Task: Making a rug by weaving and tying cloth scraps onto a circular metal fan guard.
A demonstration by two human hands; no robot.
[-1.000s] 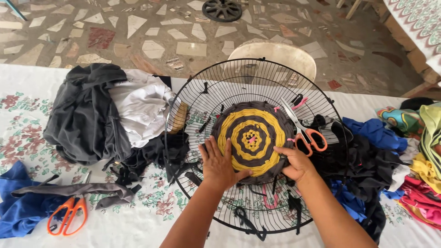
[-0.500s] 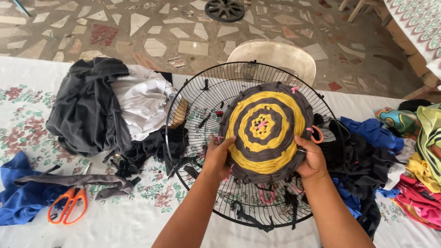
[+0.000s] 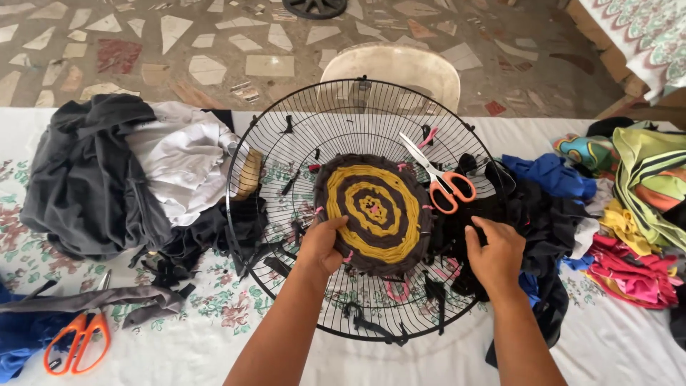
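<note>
A round woven mat (image 3: pixel 373 212) (yellow and dark rings, soft rag weave) lies on a wire fan guard (image 3: pixel 361 114). The left hand (image 3: pixel 323 243) pinches its edge; the right hand (image 3: pixel 496 254), grip released, rests on black cloth (image 3: pixel 529 221). Orange scissors (image 3: pixel 443 179) lie beside, on the floral surface (image 3: pixel 221 307).

Woven mat (image 3: pixel 373 213) in fan grille (image 3: pixel 286 107), scissors (image 3: pixel 439 179) right

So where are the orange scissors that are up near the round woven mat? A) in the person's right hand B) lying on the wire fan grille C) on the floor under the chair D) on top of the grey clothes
B: the orange-handled scissors lie on the wire fan grille, just right of the woven mat, with neither hand touching them.
</note>
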